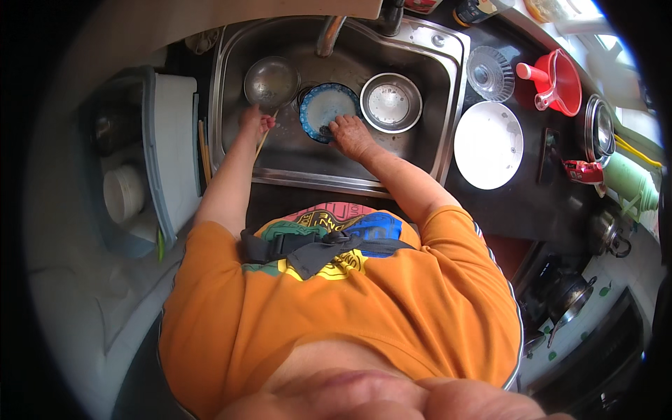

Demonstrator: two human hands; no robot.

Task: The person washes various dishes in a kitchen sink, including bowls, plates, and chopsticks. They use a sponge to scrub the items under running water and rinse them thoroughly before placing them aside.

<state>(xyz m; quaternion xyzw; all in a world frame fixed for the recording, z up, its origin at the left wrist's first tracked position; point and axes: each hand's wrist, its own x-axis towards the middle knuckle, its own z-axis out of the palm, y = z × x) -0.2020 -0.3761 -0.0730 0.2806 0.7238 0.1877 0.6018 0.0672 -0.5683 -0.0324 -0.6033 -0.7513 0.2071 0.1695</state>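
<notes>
My left hand [254, 122] is in the left part of the steel sink, its fingers curled around a thin wooden chopstick [262, 142]. Just above that hand, close to the thumb, lies a round metal bowl [272, 81]. My right hand [353, 135] presses a dark scrubber [325, 130] against the lower right of a blue-rimmed dish [328, 105]. Its fingers cover part of the scrubber and the dish's rim. To the right of the dish a shiny steel bowl [389, 103] rests on the sink floor.
A faucet [329, 39] reaches over the sink [336, 181] from the back. Right of it on the dark counter are a clear glass bowl [490, 73], a white plate [488, 147] and a red dipper [564, 84]. A lidded dish box [176, 126] stands at the left.
</notes>
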